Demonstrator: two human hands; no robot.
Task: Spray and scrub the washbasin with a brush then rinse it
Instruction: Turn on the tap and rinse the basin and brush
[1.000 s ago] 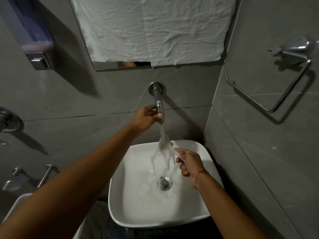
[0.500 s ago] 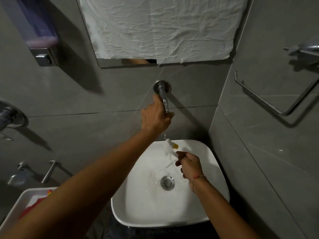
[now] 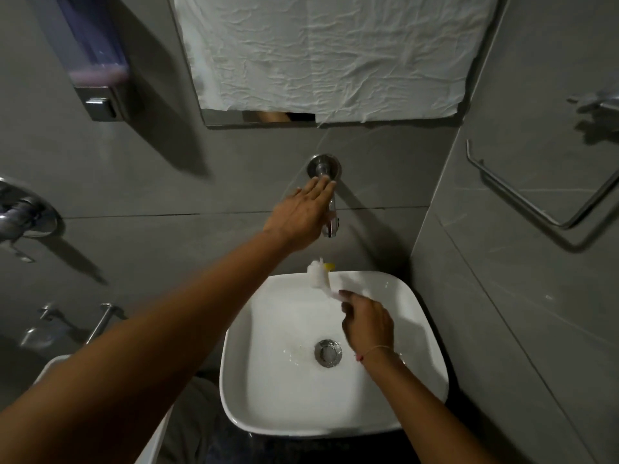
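A white square washbasin (image 3: pixel 415 333) sits below a chrome wall tap (image 3: pixel 331 219); its drain (image 3: pixel 328 352) has a little water around it. My left hand (image 3: pixel 301 216) lies flat over the tap with fingers stretched out, gripping nothing. No water runs from the spout. My right hand (image 3: pixel 367 321) is closed on the handle of a small white brush (image 3: pixel 320 277), whose bristle head points up toward the basin's back rim, under the spout.
A mirror covered with crumpled white paper (image 3: pixel 335 51) hangs above the tap. A soap dispenser (image 3: pixel 97 61) is on the left wall, a towel ring (image 3: pixel 536 199) on the right wall. A white fixture (image 3: pixel 50 366) and chrome fittings (image 3: pixel 26 212) are at the left.
The water stream has stopped. My left hand has risen from the spout's side onto the top of the tap with fingers spread. The brush stays under the spout.
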